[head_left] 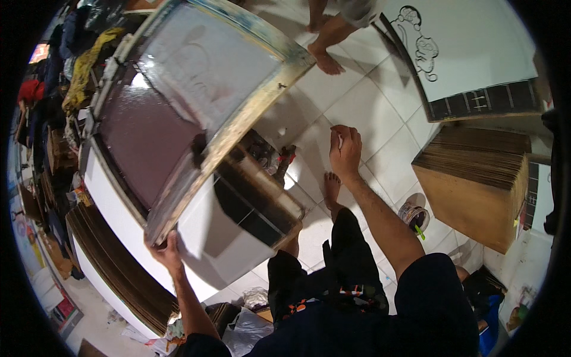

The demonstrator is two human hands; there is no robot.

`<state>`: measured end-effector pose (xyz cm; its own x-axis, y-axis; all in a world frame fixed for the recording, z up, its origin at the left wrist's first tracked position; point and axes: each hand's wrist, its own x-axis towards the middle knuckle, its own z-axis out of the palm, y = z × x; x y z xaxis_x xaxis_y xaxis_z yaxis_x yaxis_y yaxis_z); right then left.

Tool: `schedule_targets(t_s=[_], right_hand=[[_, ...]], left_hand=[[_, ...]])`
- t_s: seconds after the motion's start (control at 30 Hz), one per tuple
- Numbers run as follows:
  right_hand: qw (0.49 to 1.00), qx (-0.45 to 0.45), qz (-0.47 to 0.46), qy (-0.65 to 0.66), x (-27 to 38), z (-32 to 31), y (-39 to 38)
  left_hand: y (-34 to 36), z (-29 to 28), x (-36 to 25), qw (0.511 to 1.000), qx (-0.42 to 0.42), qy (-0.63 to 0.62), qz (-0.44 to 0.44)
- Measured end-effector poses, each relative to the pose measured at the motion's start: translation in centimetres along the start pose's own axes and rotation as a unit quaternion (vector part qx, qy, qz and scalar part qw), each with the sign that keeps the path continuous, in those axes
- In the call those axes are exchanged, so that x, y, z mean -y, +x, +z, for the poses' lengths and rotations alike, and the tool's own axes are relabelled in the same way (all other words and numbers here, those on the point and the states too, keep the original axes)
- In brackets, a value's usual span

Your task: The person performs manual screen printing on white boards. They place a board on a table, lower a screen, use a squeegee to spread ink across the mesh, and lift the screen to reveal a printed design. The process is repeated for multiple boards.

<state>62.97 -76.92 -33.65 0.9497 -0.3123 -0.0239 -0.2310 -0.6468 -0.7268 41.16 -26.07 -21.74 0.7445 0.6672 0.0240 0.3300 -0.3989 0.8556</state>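
Note:
My left hand [168,254] grips the near corner of a screen-printing frame [253,119]. The frame has worn, paint-stained edges and is raised at a tilt. Its mesh [196,71] is pale on the far side, and dark purple ink [140,125] covers the near left part. Under it, a white sheet [238,262] lies on a dark board [247,208] with pale lines; the frame hides part of both. Over the tiled floor, my right hand [346,152] hangs in the air with its fingers loosely curved and nothing visible in it.
Another person's bare feet [326,59] stand beyond the frame. To the right are a board with a printed white sheet [470,47], a stack of brown boards [470,184] and a tub [414,215] with a green stick. More stacked boards [113,268] stand at left.

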Motion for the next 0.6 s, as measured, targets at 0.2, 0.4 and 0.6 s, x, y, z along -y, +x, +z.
schedule_targets(t_s=[0.2, 0.4, 0.6], right_hand=[[0.953, 0.299, 0.047, -0.024, -16.0, 14.8, -1.4], [0.879, 0.445, -0.104, 0.134, -16.3, 29.0, -3.4], [0.720, 0.625, -0.278, 0.118, -10.7, 38.2, -6.9]], left_hand=[[-1.1, -1.2, 0.9, 0.997, -0.078, 0.014, -0.005], [-1.8, -2.2, 0.9, 0.991, -0.111, 0.065, 0.024], [-2.5, -1.7, 0.5, 0.985, -0.106, 0.136, 0.019]])
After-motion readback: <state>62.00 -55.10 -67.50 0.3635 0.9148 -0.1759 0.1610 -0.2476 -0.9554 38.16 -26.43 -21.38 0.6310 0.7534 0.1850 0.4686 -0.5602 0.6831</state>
